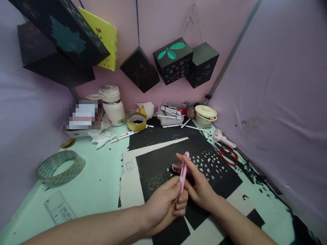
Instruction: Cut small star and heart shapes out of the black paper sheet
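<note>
A slim pink utility knife (184, 170) stands tilted upward, its lower part in my left hand (166, 200). The left thumb and fingers are closed round it. My right hand (201, 189) is right beside the knife, its fingers stretched out behind the upper end; whether they press on it I cannot tell. Below both hands lies a sheet of black paper (158, 163), with many small cut-out stars, hearts and other shapes on its right part. Pale grey cardboard (130, 190) sits beneath that sheet.
A wide tape roll (61, 166) lies at left, a yellow tape roll (136, 122) farther back. Behind are a white bottle (113, 109), markers (171, 112) and a lidded bowl (205, 115). Red-handled scissors (228, 156) and a pale glue gun (224, 139) lie right. Black boxes (173, 61) hang above.
</note>
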`<control>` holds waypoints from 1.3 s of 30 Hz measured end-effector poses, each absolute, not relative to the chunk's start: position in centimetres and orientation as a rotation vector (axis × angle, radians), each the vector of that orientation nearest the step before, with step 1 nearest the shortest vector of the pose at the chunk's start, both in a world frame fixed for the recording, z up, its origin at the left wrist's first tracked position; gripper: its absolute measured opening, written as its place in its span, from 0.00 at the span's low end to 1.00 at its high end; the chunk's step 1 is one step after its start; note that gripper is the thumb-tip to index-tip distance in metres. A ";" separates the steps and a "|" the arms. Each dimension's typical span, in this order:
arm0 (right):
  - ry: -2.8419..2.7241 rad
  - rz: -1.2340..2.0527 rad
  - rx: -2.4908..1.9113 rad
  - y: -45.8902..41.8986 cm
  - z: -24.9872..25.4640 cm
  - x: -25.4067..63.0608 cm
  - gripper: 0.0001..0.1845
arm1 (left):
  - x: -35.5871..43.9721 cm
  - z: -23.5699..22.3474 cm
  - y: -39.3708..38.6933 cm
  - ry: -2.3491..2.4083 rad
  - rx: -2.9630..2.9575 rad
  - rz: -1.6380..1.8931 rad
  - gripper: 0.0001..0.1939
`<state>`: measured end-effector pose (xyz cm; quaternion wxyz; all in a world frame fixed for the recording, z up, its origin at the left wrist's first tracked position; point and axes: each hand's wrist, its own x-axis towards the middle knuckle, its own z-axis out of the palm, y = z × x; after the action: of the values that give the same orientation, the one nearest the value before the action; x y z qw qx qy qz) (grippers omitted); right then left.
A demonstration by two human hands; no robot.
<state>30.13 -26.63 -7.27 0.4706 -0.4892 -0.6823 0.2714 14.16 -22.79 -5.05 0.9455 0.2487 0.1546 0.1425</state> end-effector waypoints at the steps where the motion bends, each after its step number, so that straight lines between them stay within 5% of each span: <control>1: -1.667 0.657 -1.200 -26.7 -7.3 30.1 0.36 | 14.2 -5.1 -22.8 0.325 0.496 0.284 0.12; 11: -1.661 0.563 -1.185 -26.7 -7.1 30.0 0.33 | 14.2 -5.0 -23.0 0.344 0.549 0.253 0.15; 19: -1.265 0.366 -1.425 -27.3 -6.3 30.4 0.08 | 13.3 -5.7 -25.0 0.248 1.814 0.048 0.20; 22: -1.204 0.636 -1.516 -27.6 -5.8 31.2 0.12 | 12.9 -6.5 -25.3 0.161 2.337 0.249 0.20; 26: -1.337 0.820 -1.596 -27.3 -5.2 31.7 0.11 | 12.5 -6.8 -25.1 0.284 2.706 0.297 0.35; 30: -1.464 0.656 -1.567 -26.4 -5.6 31.4 0.07 | 12.5 -7.0 -24.8 0.407 2.837 0.184 0.44; 39: -1.558 0.515 -1.614 -26.7 -7.1 31.0 0.05 | 12.7 -7.1 -24.7 0.354 2.870 0.146 0.43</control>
<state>31.02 -26.65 -7.09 0.4078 -0.6402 -0.6181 0.2044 12.73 -24.66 -7.13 0.1228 0.9837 0.1212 0.0500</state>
